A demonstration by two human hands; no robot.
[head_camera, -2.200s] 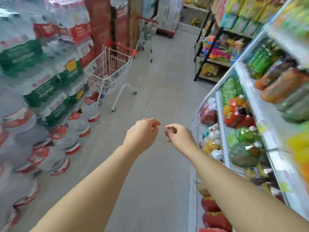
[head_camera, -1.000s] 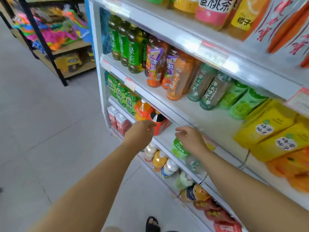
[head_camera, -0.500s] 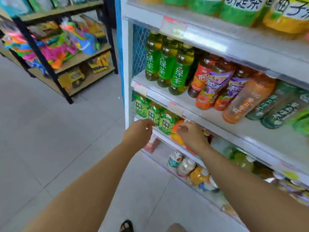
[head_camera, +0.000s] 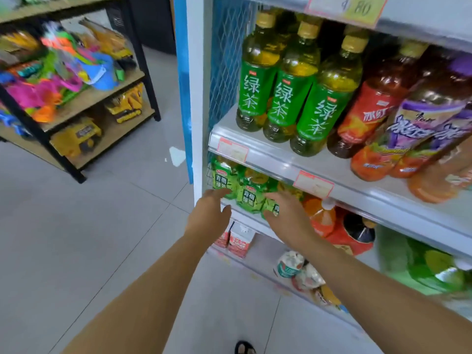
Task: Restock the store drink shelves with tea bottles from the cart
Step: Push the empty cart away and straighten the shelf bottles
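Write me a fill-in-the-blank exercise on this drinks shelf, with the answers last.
1. Across the front, ____ green-label tea bottles stand side by side.
2. The left hand and right hand reach toward green packs on the shelf directly ____ those bottles.
3. The mesh panel beside the bottles is coloured ____.
Answers: three; below; blue.
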